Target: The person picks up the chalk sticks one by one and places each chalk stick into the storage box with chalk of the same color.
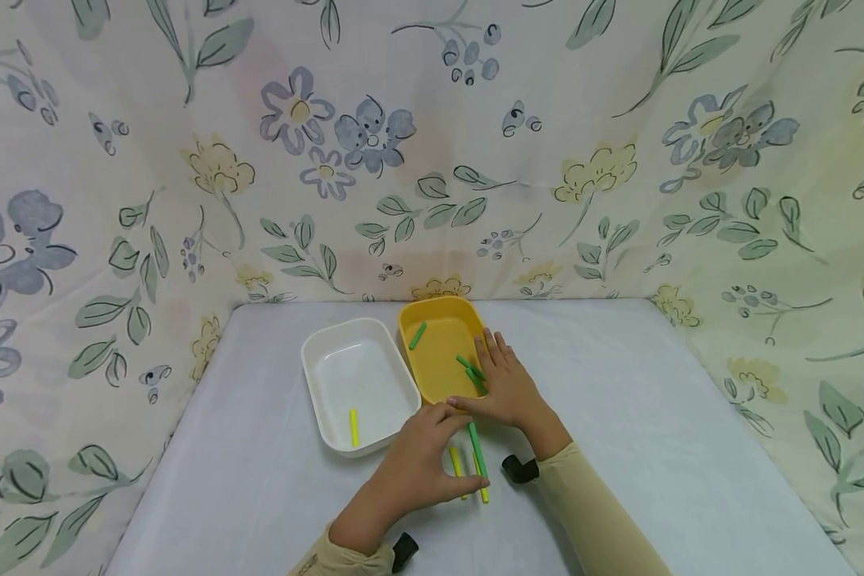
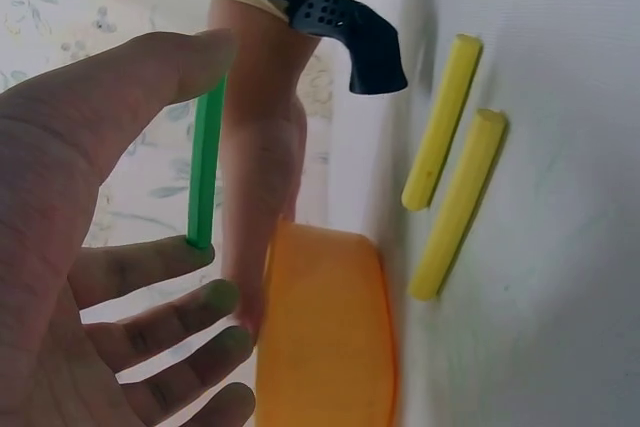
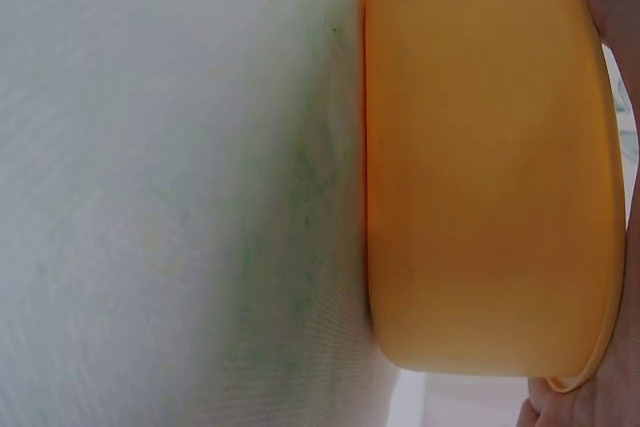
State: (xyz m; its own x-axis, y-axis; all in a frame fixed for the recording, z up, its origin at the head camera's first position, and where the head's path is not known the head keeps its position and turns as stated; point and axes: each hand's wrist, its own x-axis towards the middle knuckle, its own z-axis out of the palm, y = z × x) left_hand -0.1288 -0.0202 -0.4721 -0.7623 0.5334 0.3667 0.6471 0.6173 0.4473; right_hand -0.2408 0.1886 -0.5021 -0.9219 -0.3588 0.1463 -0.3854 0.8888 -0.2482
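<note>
My left hand (image 1: 421, 464) pinches a green chalk stick (image 2: 205, 167) by its two ends, between thumb and index fingertip, just above the table. Its other fingers are spread apart. Below it, two yellow chalk sticks (image 2: 455, 205) lie side by side on the cloth. My right hand (image 1: 507, 392) rests on the right and near rim of the yellow tray (image 1: 442, 352), its fingers fairly straight and its thumb near the front corner. Inside that tray are a green stick (image 1: 418, 336) at the far left and further green sticks (image 1: 471, 370) beside the right fingers, partly covered.
Left of the yellow tray and close against it stands a white tray (image 1: 342, 360), with one yellow stick (image 1: 354, 428) in it. White cloth (image 1: 245, 448) covers the table and bears faint green smudges. A floral curtain (image 1: 432, 200) encloses the back and sides.
</note>
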